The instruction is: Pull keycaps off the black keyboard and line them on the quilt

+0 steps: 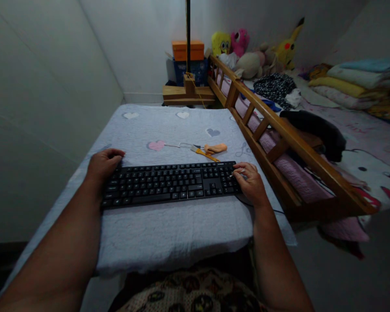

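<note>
A black full-size keyboard lies across the cloth-covered table in front of me. My left hand is closed at its left end, thumb towards the back corner; some of the fingers are hidden from sight. Over the number pad at the right end, my right hand pinches a thin white stick, perhaps a cotton swab, its tip close to the keys. Behind the keyboard lie a small brush with a yellow handle, an orange-brown cloth-like item and a thin metal wire tool.
A pale cloth with hearts covers the table. Along its right side runs a wooden bed rail, with bedding and plush toys beyond. An orange box and a dark pole on a wooden base stand behind. A cable trails rightwards.
</note>
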### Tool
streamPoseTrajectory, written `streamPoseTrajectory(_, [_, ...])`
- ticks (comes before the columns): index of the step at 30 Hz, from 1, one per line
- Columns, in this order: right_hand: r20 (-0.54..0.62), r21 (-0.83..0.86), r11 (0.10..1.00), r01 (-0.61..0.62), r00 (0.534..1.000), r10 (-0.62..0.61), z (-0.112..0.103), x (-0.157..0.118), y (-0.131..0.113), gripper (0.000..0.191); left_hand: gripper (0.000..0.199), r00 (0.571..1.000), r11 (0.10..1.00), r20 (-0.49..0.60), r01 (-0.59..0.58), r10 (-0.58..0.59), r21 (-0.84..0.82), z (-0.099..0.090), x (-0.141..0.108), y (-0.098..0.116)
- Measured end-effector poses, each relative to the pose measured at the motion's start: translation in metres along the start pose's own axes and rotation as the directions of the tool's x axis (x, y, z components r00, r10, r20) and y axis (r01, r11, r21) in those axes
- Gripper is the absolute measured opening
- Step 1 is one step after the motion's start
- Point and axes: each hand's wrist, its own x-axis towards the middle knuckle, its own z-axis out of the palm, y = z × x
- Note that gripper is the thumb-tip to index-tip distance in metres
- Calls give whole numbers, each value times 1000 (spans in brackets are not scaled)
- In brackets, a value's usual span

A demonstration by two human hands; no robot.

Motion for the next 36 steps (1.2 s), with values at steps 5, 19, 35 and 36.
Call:
streamPoseTrajectory(5, [-11, 1, 1000, 3, 1000, -3, 1, -1, 1, 16, 48, 1000, 1000, -4, 1, -1, -22, 1, 0, -1])
streamPoseTrajectory(19, [6, 19, 1000, -6, 1000, 6, -1, -2, 0, 17, 48, 1000, 1000, 0, 1, -1, -16, -1, -1, 1])
streamPoseTrajectory(35, [-34, -17, 1000, -1, 999, 0, 2, 0, 2, 17, 46, 1000, 999, -11, 30, -30, -16, 0, -2, 4])
streamPoseTrajectory(36, [-38, -21, 1000, -2, 999, 1, 2, 0, 3, 17, 46, 1000, 1000, -11, 27, -27, -15, 0, -2, 4])
